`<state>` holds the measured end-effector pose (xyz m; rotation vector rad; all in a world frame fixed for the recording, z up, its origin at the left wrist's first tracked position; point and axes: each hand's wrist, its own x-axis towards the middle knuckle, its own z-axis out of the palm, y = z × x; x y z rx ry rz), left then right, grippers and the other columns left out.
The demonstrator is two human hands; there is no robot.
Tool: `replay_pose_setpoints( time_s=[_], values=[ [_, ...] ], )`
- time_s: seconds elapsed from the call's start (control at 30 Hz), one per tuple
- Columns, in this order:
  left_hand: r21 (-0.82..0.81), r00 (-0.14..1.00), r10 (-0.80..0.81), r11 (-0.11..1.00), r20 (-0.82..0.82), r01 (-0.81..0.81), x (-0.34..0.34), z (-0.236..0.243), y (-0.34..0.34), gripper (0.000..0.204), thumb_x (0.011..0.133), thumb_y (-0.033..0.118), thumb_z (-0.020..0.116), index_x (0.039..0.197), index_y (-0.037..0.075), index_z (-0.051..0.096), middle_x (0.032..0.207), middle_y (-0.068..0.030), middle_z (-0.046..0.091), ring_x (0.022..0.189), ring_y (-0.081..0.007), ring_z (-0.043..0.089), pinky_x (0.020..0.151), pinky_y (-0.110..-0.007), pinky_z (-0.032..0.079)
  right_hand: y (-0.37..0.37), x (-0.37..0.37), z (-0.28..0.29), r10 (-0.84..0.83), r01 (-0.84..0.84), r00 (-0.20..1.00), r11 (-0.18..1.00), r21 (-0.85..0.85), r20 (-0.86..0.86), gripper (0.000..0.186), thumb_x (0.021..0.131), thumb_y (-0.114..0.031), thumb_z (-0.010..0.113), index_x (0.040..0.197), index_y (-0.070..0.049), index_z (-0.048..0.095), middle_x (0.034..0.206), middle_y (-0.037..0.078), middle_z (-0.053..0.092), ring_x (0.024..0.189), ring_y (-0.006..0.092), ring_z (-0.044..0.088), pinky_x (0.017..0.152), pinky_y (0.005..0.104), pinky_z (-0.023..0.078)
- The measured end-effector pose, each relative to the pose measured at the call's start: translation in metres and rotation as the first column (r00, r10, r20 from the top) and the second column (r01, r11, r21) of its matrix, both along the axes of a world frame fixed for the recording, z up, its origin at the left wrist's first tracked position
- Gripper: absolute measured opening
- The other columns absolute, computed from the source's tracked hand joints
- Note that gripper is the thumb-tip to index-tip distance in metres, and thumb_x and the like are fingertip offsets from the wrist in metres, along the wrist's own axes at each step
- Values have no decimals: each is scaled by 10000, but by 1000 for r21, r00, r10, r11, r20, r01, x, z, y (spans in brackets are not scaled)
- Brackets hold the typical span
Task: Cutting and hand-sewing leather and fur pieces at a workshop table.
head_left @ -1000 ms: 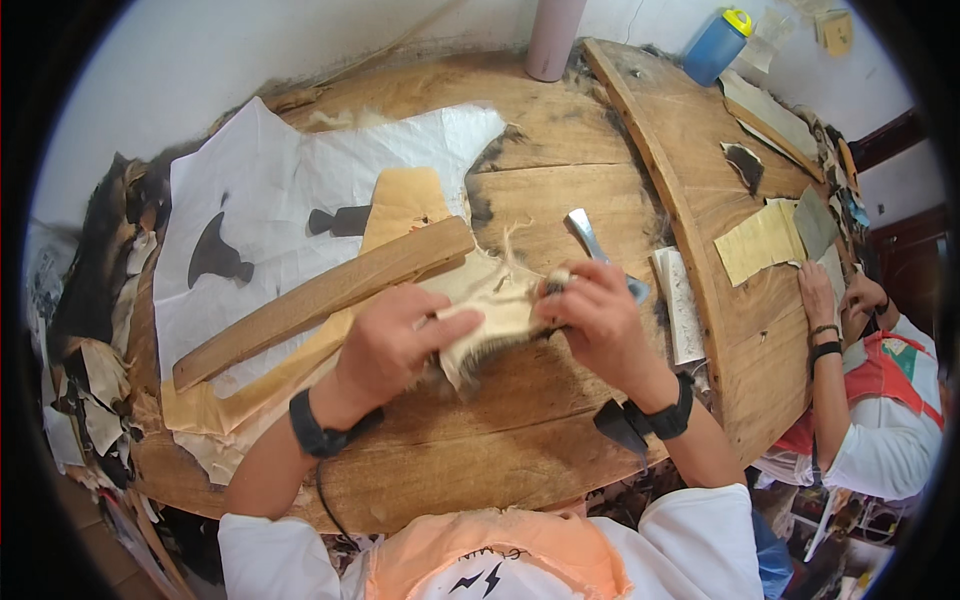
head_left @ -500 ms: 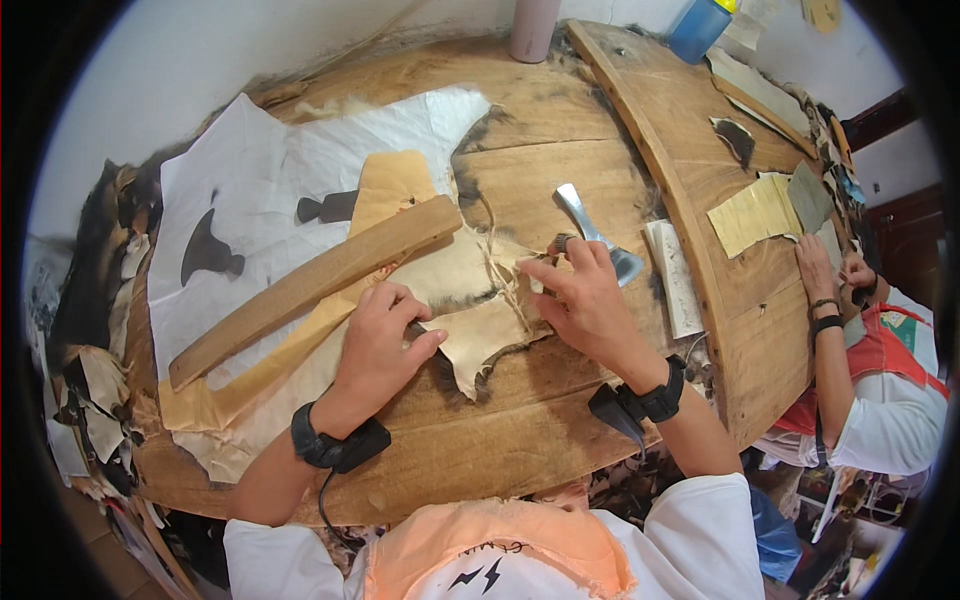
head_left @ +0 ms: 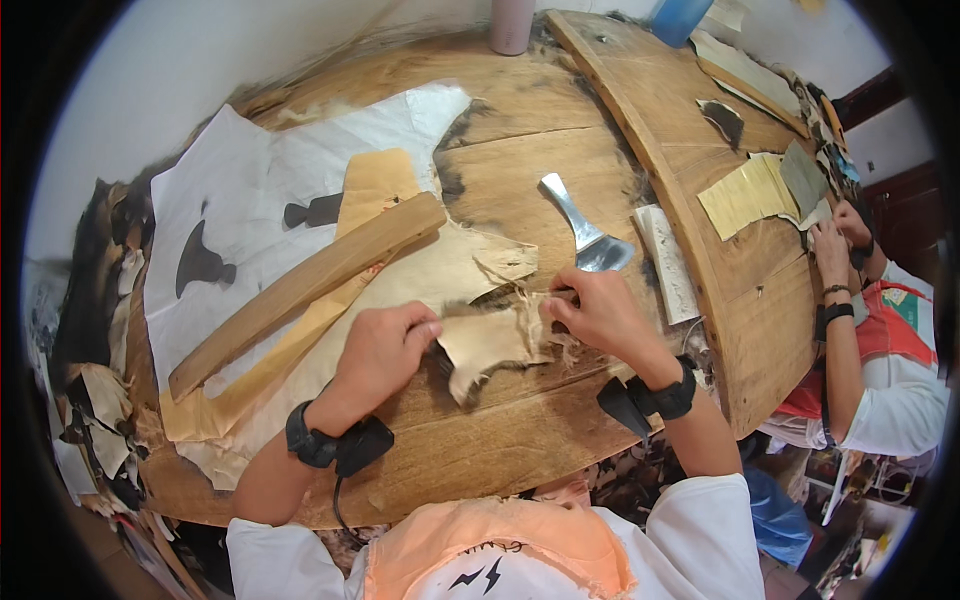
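A small pale piece of hide [head_left: 490, 340] with dark fur along its edges lies flesh side up on the wooden table in front of me. My left hand [head_left: 385, 345] pinches its left end between thumb and fingers. At its right, ragged end my right hand [head_left: 605, 315] is closed on it; a small dark bit shows by these fingers, too hidden to name. Just beyond lies the larger cream hide [head_left: 440, 265], partly under a tan paper pattern [head_left: 375, 180]. Near my right hand lies a flared metal blade [head_left: 590, 235].
A curved wooden bar [head_left: 310, 295] lies across the pattern and white paper [head_left: 270, 165] at left. A raised wooden strip [head_left: 650, 170] divides the table. At right, a co-worker's hands [head_left: 835, 245] are by yellowish pieces [head_left: 750, 195]. A pink cylinder [head_left: 511, 25] stands at the back.
My right hand has come down toward me, and the small hide piece now lies more apart from the larger hide. My left hand has shifted slightly nearer. The co-worker's hands have moved.
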<state>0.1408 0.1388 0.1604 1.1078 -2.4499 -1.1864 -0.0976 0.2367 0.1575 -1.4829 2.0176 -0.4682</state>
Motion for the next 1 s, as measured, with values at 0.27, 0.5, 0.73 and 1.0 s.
replay_pose_setpoints(
  time_s=[0.27, 0.5, 0.73, 1.0],
  values=[
    [-51, 997, 23, 999, 71, -19, -11, -8, -19, 161, 799, 154, 601, 828, 1, 644, 684, -176, 620, 630, -318, 601, 601, -358, 466, -11, -2, -7, -128, 126, 988, 992, -28, -88, 241, 768, -246, 615, 770, -10, 663, 666, 204, 618, 648, 352, 617, 613, 417, 490],
    [-30, 997, 43, 999, 65, -41, -10, -15, -19, 174, 801, 166, 604, 839, 0, 636, 691, -181, 611, 635, -314, 590, 600, -363, 458, -16, -4, -11, -158, 149, 973, 987, -60, -170, 262, 764, -280, 616, 795, -23, 652, 653, 189, 618, 645, 342, 622, 605, 413, 495],
    [38, 998, 68, 997, 5, -68, -3, -9, -20, 133, 811, 123, 597, 891, 24, 635, 743, -106, 633, 656, -226, 586, 593, -294, 447, -18, -28, -15, -291, 193, 902, 933, -304, -320, 272, 719, -172, 694, 870, -7, 539, 837, 176, 568, 816, 349, 552, 706, 439, 444],
    [-534, 905, -356, 731, 233, 425, 15, -3, 1, 322, 830, 311, 579, 1115, 165, 609, 1205, 34, 562, 1241, -249, 364, 975, -481, 207, -28, -34, -25, -244, 153, 890, 955, -254, -384, 340, 682, -215, 736, 870, -11, 540, 910, 166, 547, 913, 358, 502, 748, 432, 428]
  ],
)
